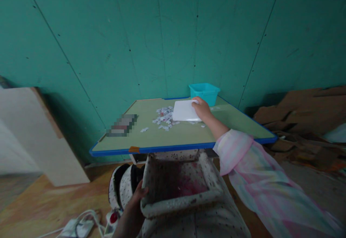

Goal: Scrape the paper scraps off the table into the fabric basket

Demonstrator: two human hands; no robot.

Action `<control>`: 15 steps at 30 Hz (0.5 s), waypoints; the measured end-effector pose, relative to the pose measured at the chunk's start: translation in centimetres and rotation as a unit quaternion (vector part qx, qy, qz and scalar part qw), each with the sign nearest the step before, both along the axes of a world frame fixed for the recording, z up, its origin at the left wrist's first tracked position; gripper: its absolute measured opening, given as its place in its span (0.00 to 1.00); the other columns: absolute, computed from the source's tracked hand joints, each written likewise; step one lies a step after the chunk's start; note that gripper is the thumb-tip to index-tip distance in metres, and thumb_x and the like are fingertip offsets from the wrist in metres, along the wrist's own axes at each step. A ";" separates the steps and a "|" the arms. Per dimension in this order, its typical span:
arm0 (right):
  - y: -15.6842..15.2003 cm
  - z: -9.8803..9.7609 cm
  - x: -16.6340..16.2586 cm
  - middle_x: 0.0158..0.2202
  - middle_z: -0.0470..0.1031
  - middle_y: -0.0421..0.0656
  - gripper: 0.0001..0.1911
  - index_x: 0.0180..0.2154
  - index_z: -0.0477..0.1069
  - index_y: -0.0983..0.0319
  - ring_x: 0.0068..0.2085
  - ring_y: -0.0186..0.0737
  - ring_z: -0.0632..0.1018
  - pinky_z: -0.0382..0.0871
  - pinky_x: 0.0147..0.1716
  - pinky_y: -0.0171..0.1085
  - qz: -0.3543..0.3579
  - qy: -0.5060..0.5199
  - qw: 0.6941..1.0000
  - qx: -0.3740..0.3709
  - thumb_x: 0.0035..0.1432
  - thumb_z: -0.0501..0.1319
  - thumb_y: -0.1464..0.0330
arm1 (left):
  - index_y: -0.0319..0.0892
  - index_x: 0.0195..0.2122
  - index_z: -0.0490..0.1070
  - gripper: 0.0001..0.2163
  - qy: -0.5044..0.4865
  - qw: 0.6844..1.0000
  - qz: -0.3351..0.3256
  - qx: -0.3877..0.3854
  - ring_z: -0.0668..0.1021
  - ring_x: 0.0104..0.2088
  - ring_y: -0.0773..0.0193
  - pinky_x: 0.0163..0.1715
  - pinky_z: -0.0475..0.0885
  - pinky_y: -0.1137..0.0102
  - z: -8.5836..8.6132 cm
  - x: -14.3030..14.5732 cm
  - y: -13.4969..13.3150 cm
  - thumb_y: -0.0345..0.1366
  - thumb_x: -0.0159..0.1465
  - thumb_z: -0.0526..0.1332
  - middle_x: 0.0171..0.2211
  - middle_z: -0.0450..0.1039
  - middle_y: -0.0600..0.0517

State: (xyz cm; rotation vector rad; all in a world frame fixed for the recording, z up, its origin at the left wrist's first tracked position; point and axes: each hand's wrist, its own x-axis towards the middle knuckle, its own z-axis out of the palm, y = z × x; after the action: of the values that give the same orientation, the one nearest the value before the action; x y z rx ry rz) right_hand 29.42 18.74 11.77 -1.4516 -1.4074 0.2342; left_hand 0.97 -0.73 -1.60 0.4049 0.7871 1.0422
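White panel (pixel 184 111), pinched by the right hand (pixel 201 108), is showing beside paper scraps (pixel 164 117), twelve o'clock from the speckled bin (pixel 183 205) the left hand (pixel 138 199) is gripping; sudden jerking could be scattering scraps.

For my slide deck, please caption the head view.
Right hand holding a white panel by paper scraps; left hand on a stained bin.

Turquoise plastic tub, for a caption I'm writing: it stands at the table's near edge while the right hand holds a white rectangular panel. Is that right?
No: the head view shows the turquoise plastic tub at the far edge of the table, by the green wall. The right hand does hold the white rectangular panel.
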 end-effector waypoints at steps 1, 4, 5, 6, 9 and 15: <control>-0.1 0.0 0.0 0.33 0.71 0.40 0.15 0.36 0.69 0.61 0.37 0.40 0.69 0.61 0.38 0.37 0.005 -0.001 1.000 -0.003 0.44 0.51 0.68 | 0.43 0.53 0.60 0.20 -0.003 1.000 -0.003 0.002 0.77 0.42 0.57 0.38 0.71 0.66 0.0 0.0 -0.1 0.30 0.57 0.54 0.31 0.80 0.55; -0.1 0.1 -0.1 0.32 0.71 0.40 0.14 0.34 0.69 0.61 0.36 0.39 0.69 0.61 0.38 0.37 0.043 0.008 0.999 -0.013 0.43 0.51 0.67 | 0.44 0.52 0.60 0.20 -0.014 1.000 -0.007 0.006 0.77 0.42 0.56 0.37 0.72 0.65 0.0 0.0 -0.3 0.30 0.57 0.54 0.32 0.80 0.55; -0.1 0.1 -0.1 0.33 0.71 0.39 0.14 0.33 0.69 0.61 0.37 0.39 0.69 0.61 0.38 0.37 0.050 0.014 0.999 -0.014 0.43 0.51 0.66 | 0.45 0.52 0.61 0.20 -0.014 1.000 -0.007 0.007 0.77 0.42 0.56 0.37 0.72 0.64 -0.1 0.0 -0.3 0.31 0.57 0.55 0.32 0.80 0.54; 0.0 0.1 -0.1 0.33 0.71 0.40 0.14 0.33 0.69 0.61 0.37 0.39 0.69 0.61 0.38 0.37 0.050 0.019 0.998 -0.012 0.43 0.51 0.66 | 0.45 0.51 0.61 0.19 -0.009 1.000 -0.008 0.008 0.77 0.42 0.55 0.36 0.72 0.64 -0.2 0.0 -0.2 0.31 0.57 0.55 0.32 0.80 0.54; 0.0 0.1 -0.1 0.34 0.70 0.40 0.14 0.34 0.68 0.61 0.38 0.40 0.69 0.60 0.38 0.37 0.035 0.020 0.999 0.001 0.43 0.51 0.66 | 0.44 0.46 0.66 0.18 0.032 0.999 0.013 -0.004 0.78 0.40 0.52 0.35 0.72 0.62 -1.3 -0.3 0.8 0.33 0.52 0.60 0.30 0.80 0.53; -0.2 -0.1 -0.5 0.24 0.66 0.37 0.14 0.32 0.68 0.61 0.28 0.36 0.67 0.57 0.26 0.33 0.114 0.034 0.990 -0.070 0.41 0.52 0.66 | 0.44 0.33 0.72 0.17 0.092 0.994 0.055 -0.030 0.78 0.37 0.46 0.32 0.73 0.61 -3.8 -1.4 3.0 0.28 0.38 0.64 0.21 0.78 0.54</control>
State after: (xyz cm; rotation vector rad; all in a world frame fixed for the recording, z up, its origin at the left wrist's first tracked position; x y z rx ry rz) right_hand 28.89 18.54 11.64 -1.3802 -1.5261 0.5306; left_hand -0.44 2.27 -5.41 0.4136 1.0129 1.0920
